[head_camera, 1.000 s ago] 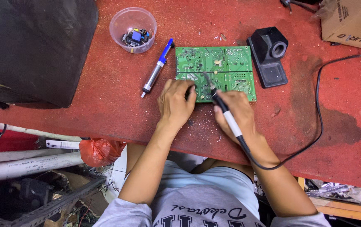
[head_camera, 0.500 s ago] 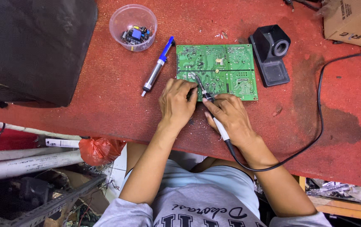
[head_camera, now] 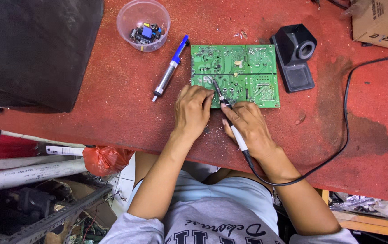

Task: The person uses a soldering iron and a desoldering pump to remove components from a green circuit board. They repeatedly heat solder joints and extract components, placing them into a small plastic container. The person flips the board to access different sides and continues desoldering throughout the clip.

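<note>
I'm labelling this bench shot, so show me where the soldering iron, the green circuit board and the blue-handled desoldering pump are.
soldering iron (head_camera: 238, 138): head view, on its white handle below the right hand.
green circuit board (head_camera: 252, 68): head view, on the bare upper right part.
desoldering pump (head_camera: 169, 72): head view, on the middle of its silver barrel.

Clear plastic cup of small parts (head_camera: 143, 25), blue desoldering pump (head_camera: 171, 68), black iron stand (head_camera: 294, 56), cardboard box (head_camera: 381, 20), red bag (head_camera: 106, 159)

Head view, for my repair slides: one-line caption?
Right hand touches a soldering iron to a green circuit board; left hand steadies it.
</note>
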